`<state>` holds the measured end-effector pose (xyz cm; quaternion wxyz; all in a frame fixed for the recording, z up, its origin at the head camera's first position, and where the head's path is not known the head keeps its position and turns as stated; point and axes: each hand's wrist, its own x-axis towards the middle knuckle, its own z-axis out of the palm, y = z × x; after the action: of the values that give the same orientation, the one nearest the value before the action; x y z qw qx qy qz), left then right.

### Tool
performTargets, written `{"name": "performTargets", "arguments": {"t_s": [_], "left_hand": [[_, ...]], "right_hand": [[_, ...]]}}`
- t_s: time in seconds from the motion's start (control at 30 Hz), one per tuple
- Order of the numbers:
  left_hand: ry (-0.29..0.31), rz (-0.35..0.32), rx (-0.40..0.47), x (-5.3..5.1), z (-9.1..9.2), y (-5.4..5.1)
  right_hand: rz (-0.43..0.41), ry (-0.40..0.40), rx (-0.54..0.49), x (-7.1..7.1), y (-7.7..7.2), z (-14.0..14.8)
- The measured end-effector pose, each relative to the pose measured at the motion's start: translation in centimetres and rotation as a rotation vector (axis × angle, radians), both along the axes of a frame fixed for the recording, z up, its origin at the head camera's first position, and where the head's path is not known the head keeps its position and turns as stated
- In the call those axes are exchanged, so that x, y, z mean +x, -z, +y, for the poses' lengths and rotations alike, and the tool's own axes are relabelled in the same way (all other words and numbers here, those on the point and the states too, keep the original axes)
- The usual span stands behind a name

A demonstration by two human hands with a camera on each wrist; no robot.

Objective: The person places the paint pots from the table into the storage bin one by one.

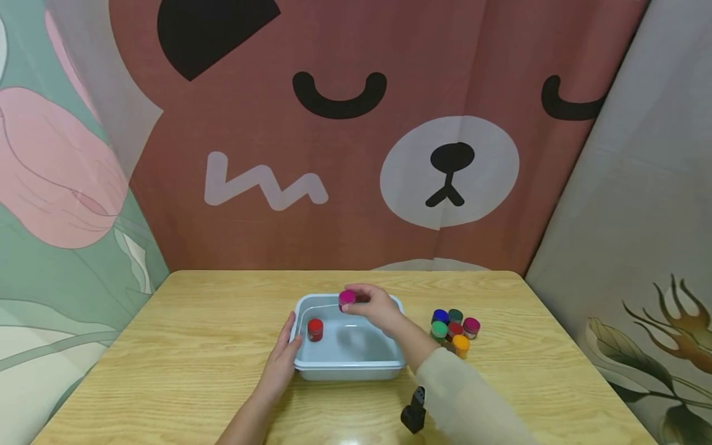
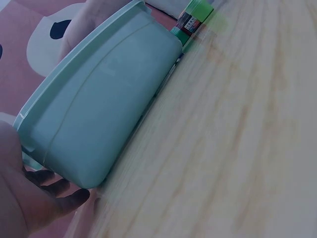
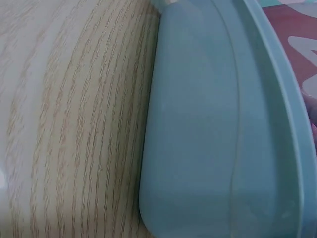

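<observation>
A pale blue tray [image 1: 350,373] stands on the table, with a red-lidded jar [image 1: 315,330] inside at its left. My right hand [image 1: 378,308] pinches a magenta-lidded jar [image 1: 347,299] between thumb and fingers, above the back part of the tray. My left hand [image 1: 280,363] holds the tray's left side, thumb over the rim. In the left wrist view the left hand [image 2: 29,193] has its fingers curled at the corner of the tray [image 2: 109,94]. The right wrist view shows the outer wall of the tray [image 3: 198,119]; only a sliver of the right hand shows at its right edge.
Right of the tray, several jars with blue, green, red, magenta and orange [image 1: 460,345] lids stand in a cluster on the wooden table [image 1: 211,321]. A small black object [image 1: 413,413] lies near the front, beside the right sleeve. A curtain with a bear print [image 1: 345,235] hangs behind.
</observation>
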<state>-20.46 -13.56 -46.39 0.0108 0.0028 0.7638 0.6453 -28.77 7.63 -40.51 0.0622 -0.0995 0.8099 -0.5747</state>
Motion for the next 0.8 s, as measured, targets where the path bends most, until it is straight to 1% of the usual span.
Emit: {"name": "performTargets", "arguments": {"t_s": [0.13,0.3,0.4,0.57,0.8], "left_hand": [[-0.004,-0.003,-0.005,0.0,0.0,0.0],[-0.001,-0.002,-0.011,-0.1,0.0,0.0],[-0.002,0.001,-0.004,0.0,0.0,0.0],[-0.003,-0.005,-0.009,0.0,0.0,-0.1],[-0.001,0.003,-0.006,-0.1,0.0,0.1]], "right_hand": [[-0.021,-0.027,0.006,-0.3,0.5,-0.7],[-0.031,-0.053,0.041,-0.2,1.0,-1.5],[-0.017,-0.07,0.049,-0.2,1.3,-1.9],[0.0,-0.08,0.076,-0.3,1.9,-2.6],[-0.01,-0.073,0.125,-0.7,2.6,-3.0]]}}
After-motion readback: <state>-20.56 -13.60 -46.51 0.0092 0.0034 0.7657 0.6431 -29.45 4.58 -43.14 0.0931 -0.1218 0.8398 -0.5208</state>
